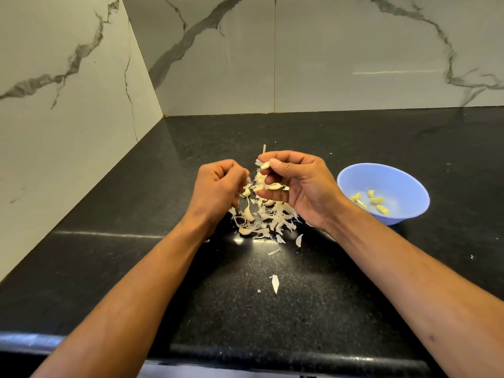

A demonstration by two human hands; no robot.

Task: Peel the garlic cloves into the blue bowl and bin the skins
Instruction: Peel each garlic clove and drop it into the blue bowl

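My right hand (297, 186) pinches a garlic clove (264, 165) between thumb and fingertips, above a heap of papery skins (268, 216) on the black counter. A thin dry stem sticks up behind the clove. My left hand (218, 186) is curled just left of the heap; whether it holds a skin is hidden by the fingers. Unpeeled cloves (248, 214) lie among the skins. The blue bowl (409, 184) sits to the right with several peeled yellowish cloves (377, 200) inside.
The black speckled counter (300, 296) runs into a corner of white marble wall tiles (81, 77) at the left and back. Stray skin flakes (275, 283) lie nearer the front edge. No bin is in view.
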